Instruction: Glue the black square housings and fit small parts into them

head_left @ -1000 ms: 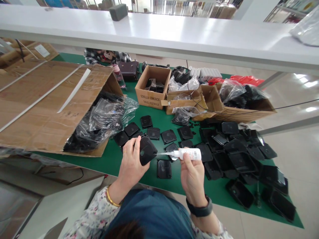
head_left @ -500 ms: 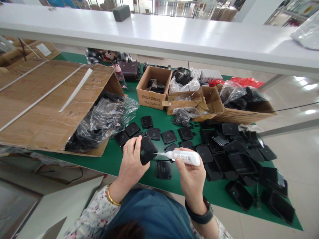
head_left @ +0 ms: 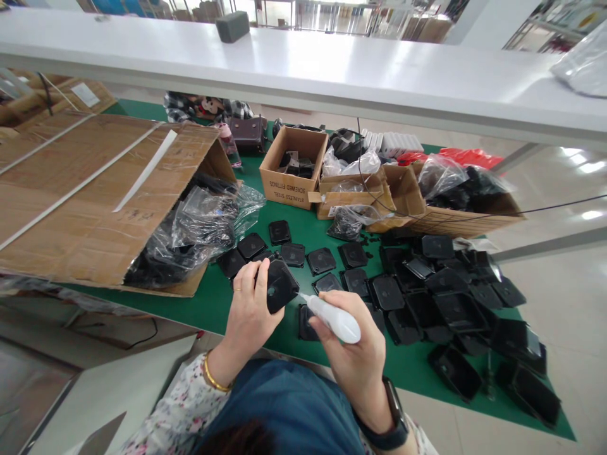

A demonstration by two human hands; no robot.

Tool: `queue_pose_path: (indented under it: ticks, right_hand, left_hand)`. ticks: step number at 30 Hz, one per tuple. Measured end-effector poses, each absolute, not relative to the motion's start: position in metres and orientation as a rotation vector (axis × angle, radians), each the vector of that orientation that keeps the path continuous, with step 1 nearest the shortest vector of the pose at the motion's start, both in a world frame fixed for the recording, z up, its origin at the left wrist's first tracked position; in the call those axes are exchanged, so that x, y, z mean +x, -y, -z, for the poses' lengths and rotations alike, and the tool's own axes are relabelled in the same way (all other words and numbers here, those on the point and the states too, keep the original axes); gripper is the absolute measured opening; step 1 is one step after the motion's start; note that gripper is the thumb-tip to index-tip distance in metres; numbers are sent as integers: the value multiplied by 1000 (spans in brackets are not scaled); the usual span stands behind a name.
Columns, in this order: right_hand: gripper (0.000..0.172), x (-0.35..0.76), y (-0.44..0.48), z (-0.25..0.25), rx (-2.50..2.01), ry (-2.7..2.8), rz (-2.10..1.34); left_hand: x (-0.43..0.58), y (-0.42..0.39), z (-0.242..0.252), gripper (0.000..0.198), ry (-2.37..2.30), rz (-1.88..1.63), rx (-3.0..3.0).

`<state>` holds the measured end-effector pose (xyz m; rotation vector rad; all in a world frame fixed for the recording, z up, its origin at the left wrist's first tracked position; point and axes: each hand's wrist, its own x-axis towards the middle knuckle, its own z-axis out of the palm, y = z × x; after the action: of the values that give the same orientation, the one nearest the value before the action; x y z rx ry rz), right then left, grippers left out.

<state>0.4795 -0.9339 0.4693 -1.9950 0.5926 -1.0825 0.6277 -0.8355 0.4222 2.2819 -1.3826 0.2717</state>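
My left hand (head_left: 247, 309) grips a black square plastic part (head_left: 280, 285), held tilted above the near edge of the green table (head_left: 215, 303). A white glue bottle (head_left: 334, 317) is clasped in my right hand (head_left: 356, 354), and its thin nozzle touches the right edge of the held part. Just below the two hands another black part (head_left: 306, 319) lies flat on the table. A gold bracelet circles my left wrist and a dark watch my right.
Several black parts (head_left: 322, 259) lie in rows ahead, and a heap of black trays (head_left: 455, 297) fills the right side. A large open cardboard box (head_left: 90, 189) with plastic bags lies at left. Smaller cartons (head_left: 291, 165) stand behind. A white shelf (head_left: 303, 63) spans overhead.
My right hand has dropped and turned, so the glue bottle now slants up-left toward the part instead of lying level. The left hand and its part have stayed nearly still.
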Motion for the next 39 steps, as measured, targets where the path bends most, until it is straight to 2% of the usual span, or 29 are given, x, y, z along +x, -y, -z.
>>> queue_pose_path:
  ticks: [6, 12, 19, 26, 36, 39]
  right_hand:
    - [46, 475, 913, -463, -2283, -375, 1083]
    - [43, 466, 901, -451, -2465, -209, 1072]
    - [52, 462, 906, -448, -2154, -304, 1164]
    - [32, 463, 920, -455, -1704, -561, 1217]
    - [25, 459, 926, -450, -1632, -607, 1171]
    - [28, 460, 930, -438, -1461, -731, 1131]
  left_hand:
    - [624, 839, -423, 80, 1335, -284, 2286]
    - [619, 840, -423, 82, 1165, -139, 2324]
    - [616, 839, -423, 84, 1028, 137, 2245]
    - [613, 837, -427, 86, 1025, 151, 2226]
    - [611, 837, -427, 86, 1049, 148, 2254]
    - [615, 832, -419, 87, 1073, 174, 2259]
